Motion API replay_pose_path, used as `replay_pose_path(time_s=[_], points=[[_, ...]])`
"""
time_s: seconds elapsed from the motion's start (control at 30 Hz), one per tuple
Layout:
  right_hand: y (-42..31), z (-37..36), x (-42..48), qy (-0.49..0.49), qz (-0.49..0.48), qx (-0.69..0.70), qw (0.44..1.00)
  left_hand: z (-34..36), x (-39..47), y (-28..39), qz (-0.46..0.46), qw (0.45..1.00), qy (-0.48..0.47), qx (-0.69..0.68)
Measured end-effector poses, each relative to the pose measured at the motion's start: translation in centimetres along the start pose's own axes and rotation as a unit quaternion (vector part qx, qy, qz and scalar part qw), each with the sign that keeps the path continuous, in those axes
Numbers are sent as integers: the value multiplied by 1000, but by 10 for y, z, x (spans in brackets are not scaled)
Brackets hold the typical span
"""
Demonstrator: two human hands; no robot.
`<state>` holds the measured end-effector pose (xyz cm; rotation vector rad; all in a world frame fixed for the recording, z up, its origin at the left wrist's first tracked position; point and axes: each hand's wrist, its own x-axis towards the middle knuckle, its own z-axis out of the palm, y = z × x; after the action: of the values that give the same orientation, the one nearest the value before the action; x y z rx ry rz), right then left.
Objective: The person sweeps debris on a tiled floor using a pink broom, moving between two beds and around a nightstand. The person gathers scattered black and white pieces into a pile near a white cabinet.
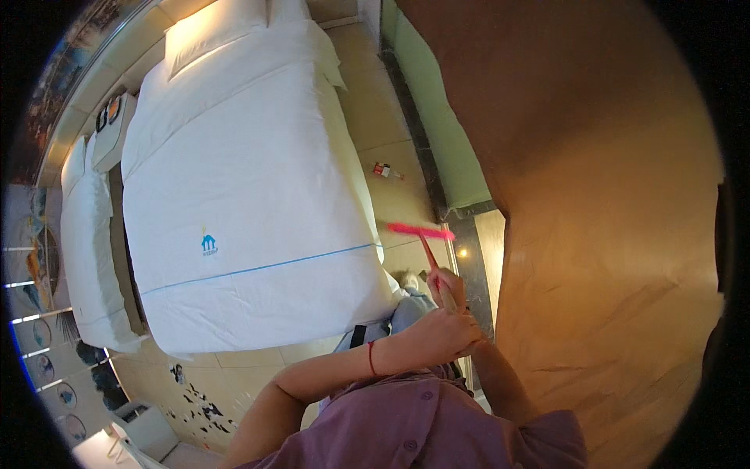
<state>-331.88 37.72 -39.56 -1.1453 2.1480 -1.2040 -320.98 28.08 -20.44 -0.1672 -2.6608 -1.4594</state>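
Both of my hands are closed on the handle of a long-handled broom or squeegee with a pink-red head [420, 231]. My right hand [447, 287] grips it nearer the head, and my left hand [458, 335], below a red string bracelet, holds the end nearer my body. The head is low over the tiled floor [387, 202], beside the foot end of a white-covered bed [252, 176]; whether it touches the tiles cannot be told. Beyond it on the floor lies a small red and white packet [382, 169] with something clear beside it.
A dark stone skirting [419, 135] edges a green wall [430, 111]. A large brown surface [603, 234] fills the right side. Left stand a nightstand [112, 138] and a second white bed [94, 246]. Black and white patches [205, 404] mark the tiles lower left.
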Motion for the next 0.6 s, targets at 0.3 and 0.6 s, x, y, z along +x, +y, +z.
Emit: replay_pose_path(time_s=[0.3,0.6], points=[[89,82,223,-79,-180,40,980,-19,60,-131,-71,966,194,157],[118,35,207,-171,-160,-30,972,-46,102,-113,-242,959,141,32]])
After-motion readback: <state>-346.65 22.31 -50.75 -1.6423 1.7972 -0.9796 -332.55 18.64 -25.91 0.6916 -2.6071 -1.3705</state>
